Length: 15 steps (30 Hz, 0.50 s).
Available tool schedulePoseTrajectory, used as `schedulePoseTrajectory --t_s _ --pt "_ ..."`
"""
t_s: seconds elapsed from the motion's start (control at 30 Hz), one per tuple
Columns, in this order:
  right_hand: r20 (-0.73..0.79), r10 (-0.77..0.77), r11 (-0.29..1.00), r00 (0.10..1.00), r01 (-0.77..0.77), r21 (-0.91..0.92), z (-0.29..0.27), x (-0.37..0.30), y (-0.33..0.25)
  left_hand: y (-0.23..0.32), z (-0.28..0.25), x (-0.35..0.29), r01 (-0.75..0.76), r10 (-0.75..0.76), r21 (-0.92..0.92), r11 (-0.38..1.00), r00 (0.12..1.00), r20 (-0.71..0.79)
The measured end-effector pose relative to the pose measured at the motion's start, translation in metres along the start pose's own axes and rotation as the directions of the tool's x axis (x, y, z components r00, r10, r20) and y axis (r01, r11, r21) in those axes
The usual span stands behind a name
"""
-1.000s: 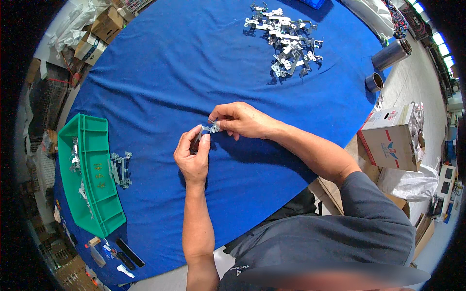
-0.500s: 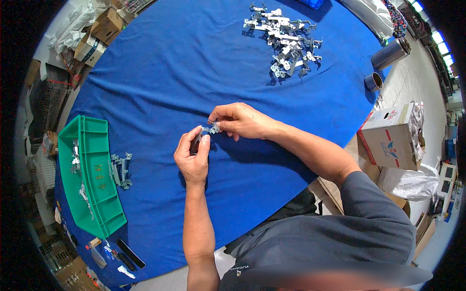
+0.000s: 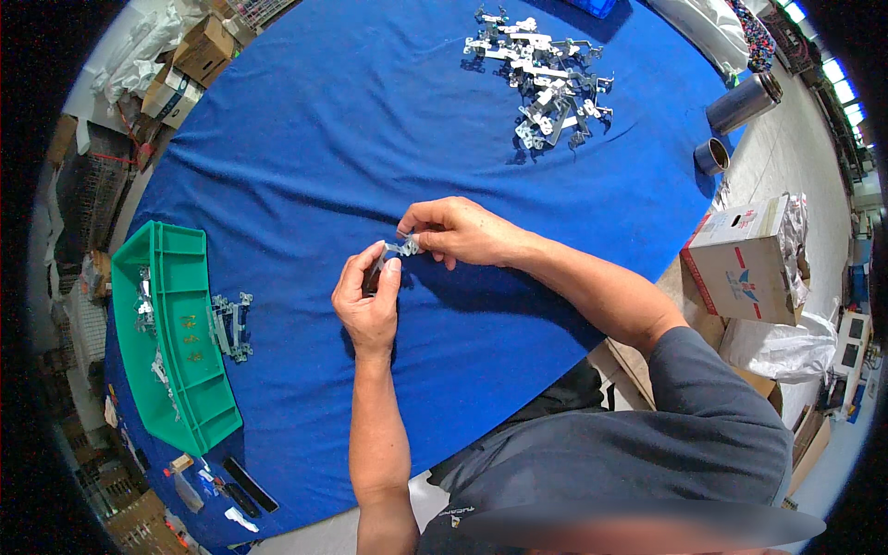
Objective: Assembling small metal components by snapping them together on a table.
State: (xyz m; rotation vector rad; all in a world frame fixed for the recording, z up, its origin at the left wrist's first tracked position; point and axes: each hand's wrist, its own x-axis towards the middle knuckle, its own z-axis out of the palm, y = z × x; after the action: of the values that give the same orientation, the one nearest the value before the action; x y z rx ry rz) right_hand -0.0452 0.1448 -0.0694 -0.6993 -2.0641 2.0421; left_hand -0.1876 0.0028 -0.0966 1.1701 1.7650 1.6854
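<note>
Blue cloth over a round surface [image 3: 305,139], seen from the head camera, with cardboard boxes crowding the floor around it. Near the middle, both hands raised just above the cloth and drawn close together: left hand [image 3: 367,301] curled, fingers pinching a small dark piece; right hand [image 3: 460,229] closed in a pinch on a small metal bracket [image 3: 404,247], touching the left-hand piece. Far side: heap of loose metal brackets [image 3: 546,69]. At the left edge: green tray [image 3: 176,370] holding a few metal parts, with a finished bracket assembly [image 3: 231,326] lying just beside it on the cloth. To the right, off the cloth: two steel cylinders [image 3: 740,102], well apart from the hands.
</note>
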Motion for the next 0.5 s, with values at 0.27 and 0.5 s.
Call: schedulePoseTrajectory --t_s 0.27,0.5 --pt "0.025 -0.017 0.979 1.0 0.012 0.205 -0.004 0.002 0.007 0.004 0.002 0.001 -0.023 0.022 0.03 0.999 0.999 0.029" --pt "-0.015 -0.046 0.992 0.999 0.047 0.119 -0.003 0.002 0.011 0.01 0.003 0.003 -0.098 0.09 0.069 0.993 0.989 0.116"
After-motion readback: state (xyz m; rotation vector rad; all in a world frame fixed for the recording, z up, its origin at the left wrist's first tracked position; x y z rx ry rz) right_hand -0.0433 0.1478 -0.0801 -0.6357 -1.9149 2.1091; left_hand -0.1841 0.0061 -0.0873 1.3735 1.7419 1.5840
